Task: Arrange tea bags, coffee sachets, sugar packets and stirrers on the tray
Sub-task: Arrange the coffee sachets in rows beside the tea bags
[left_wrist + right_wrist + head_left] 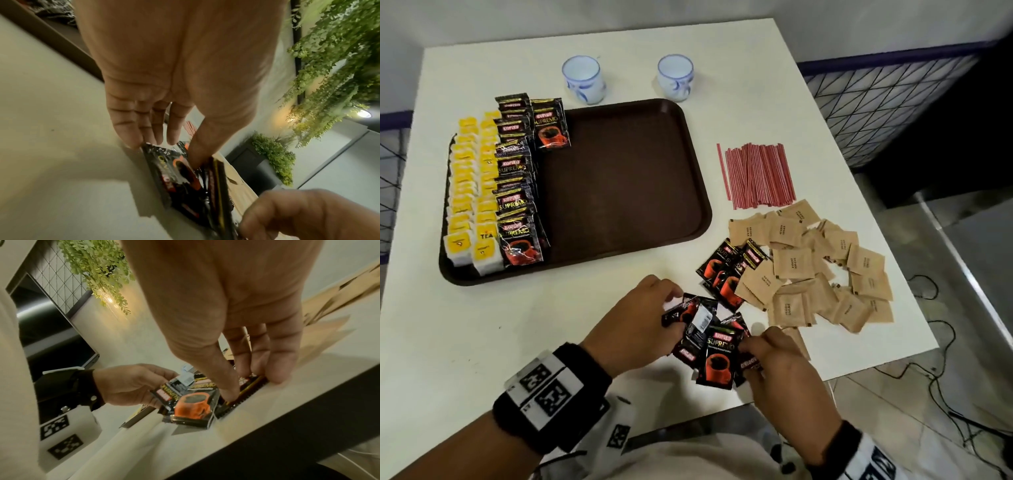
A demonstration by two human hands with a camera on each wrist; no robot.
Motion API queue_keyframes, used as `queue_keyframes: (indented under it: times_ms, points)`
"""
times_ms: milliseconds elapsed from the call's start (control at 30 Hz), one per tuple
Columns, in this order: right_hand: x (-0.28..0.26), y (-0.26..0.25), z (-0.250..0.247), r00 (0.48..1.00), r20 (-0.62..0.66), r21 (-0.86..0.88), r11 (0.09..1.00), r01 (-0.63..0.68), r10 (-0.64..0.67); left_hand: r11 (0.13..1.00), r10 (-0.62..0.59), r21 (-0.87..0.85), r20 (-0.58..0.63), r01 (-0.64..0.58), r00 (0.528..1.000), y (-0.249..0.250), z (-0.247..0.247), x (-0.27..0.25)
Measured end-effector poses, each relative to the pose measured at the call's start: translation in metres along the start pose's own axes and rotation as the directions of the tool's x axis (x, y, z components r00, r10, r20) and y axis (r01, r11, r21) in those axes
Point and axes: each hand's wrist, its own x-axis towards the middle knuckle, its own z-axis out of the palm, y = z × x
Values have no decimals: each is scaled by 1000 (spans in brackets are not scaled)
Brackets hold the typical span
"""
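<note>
Black coffee sachets (711, 339) sit bunched between both hands at the near edge of the white surface (482, 325). The left hand (633, 325) pinches the bunch from its side, the right hand (777, 363) from the other. The brown tray (626, 178) lies beyond the left hand; sugar packets (822, 267) and red stirrers (756, 174) lie beyond the right.

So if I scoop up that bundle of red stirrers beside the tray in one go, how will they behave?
The red stirrers look thin and light, so probably bendy. Lying loose and unbound on the table, they would likely scatter or slip from a loose grip. If round, strays may roll.
</note>
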Motion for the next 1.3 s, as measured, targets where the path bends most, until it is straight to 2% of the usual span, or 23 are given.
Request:
queue_keyframes:
  times_ms: [167, 267, 367, 500, 800, 967, 1067, 1300]
  points:
    - [11, -9, 8, 997, -31, 34, 997, 75, -74, 994, -87, -64, -18, 86, 996, 19, 2, 2]
    - [15, -16, 9, 995, -37, 47, 994, 98, -97, 993, -98, -69, 37, 100, 995, 23, -1, 0]
    - [18, -21, 9, 993, -37, 50, 992, 114, -113, 997, -74, -14, 97, 76, 993, 15, 5, 3]
    - [20, -26, 6, 994, -26, 82, 990, 110, -108, 997, -30, 73, 91, 23, 995, 14, 13, 4]
    - [31, -39, 11, 994, -63, 160, 982, 99, -90, 999, 39, -11, 42, -39, 998, 8, 14, 1]
    - [39, -40, 16, 990, -117, 214, 971, 103, -79, 996, 22, -87, 52, -17, 998, 2, 8, 1]
    - [42, -40, 19, 992, -115, 247, 965, 83, -56, 998, 20, -63, 54, -17, 998, -3, 7, -1]
    - [47, -50, 21, 994, -88, 167, 983, 82, -68, 999, 38, -19, 41, -37, 998, -13, 0, 2]
